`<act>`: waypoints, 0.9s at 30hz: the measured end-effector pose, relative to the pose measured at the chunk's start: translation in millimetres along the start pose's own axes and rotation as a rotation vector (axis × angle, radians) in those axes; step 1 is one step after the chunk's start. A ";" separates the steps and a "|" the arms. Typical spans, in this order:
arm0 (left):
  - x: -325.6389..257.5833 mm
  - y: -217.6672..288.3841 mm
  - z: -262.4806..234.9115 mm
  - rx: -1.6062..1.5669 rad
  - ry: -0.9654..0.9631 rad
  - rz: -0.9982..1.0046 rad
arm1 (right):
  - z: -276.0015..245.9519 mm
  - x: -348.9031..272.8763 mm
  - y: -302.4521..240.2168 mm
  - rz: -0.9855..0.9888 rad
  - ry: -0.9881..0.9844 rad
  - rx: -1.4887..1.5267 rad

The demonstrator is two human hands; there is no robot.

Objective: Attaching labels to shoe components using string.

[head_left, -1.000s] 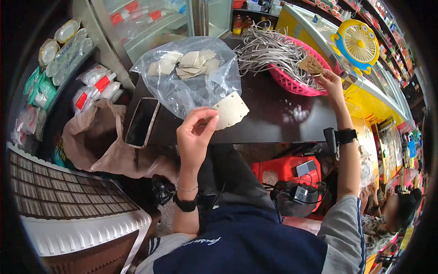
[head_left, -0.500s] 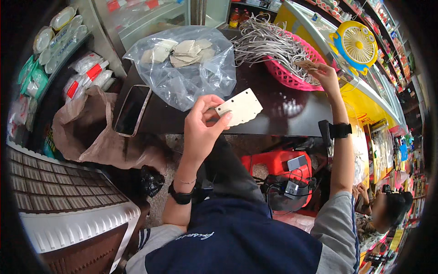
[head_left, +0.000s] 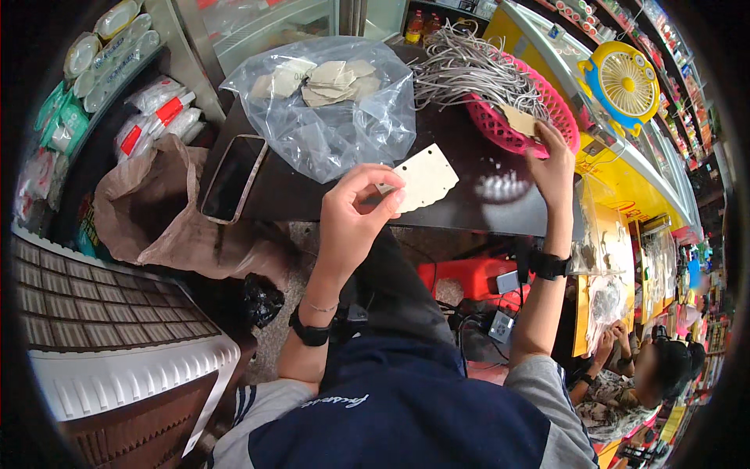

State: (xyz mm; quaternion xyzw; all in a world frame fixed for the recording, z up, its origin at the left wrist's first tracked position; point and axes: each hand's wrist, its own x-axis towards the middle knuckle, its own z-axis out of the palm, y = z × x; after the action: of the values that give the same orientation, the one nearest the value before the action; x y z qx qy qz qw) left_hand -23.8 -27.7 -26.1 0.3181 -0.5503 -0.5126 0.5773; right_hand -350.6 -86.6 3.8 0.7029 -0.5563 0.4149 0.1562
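My left hand (head_left: 359,205) pinches a cream-coloured card (head_left: 428,178) between thumb and fingers, above the dark table's near edge. Small dark holes dot the card, and its lower edge is notched. To the right, my right hand (head_left: 553,166) grips a tan piece of card (head_left: 519,121) in front of the pink basket (head_left: 564,117). White-grey cords (head_left: 476,74) spill over the basket's left side. Beyond my left hand lies a clear plastic bag (head_left: 336,144), with several similar card pieces (head_left: 337,82) on or in it.
A phone (head_left: 234,180) lies at the table's left, beside a brown sack (head_left: 152,227). A yellow and blue fan (head_left: 623,87) stands at the far right. Below the dark table (head_left: 500,215) is a red stool (head_left: 469,278) with devices and cables. Another person (head_left: 625,383) sits at the lower right.
My right hand has come nearer and slightly left, bringing the tan card away from the basket's right rim. My left hand still holds its card, shifted slightly right in view.
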 end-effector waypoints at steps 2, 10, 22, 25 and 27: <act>-0.4 2.2 -3.0 0.018 0.027 0.007 | 0.7 4.1 -21.8 0.023 -0.104 -0.074; -1.1 4.2 -5.3 -0.014 0.070 -0.013 | 10.4 -2.3 -9.0 0.077 0.107 -0.168; -1.2 11.9 -6.8 -0.053 0.123 -0.040 | -28.7 -2.0 -20.6 0.451 -0.169 -0.073; -1.0 10.9 -5.2 -0.054 0.131 -0.028 | -27.8 -1.0 -17.4 0.431 -0.012 -0.028; -1.0 10.4 -5.6 -0.035 0.106 -0.034 | -30.6 1.7 -16.3 0.444 0.074 0.002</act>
State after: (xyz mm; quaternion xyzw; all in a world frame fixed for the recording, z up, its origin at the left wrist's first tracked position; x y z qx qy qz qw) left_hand -15.7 -25.0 -17.8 0.3440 -0.5042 -0.5144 0.6024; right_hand -348.2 -61.4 27.5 0.5479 -0.6906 0.4652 0.0806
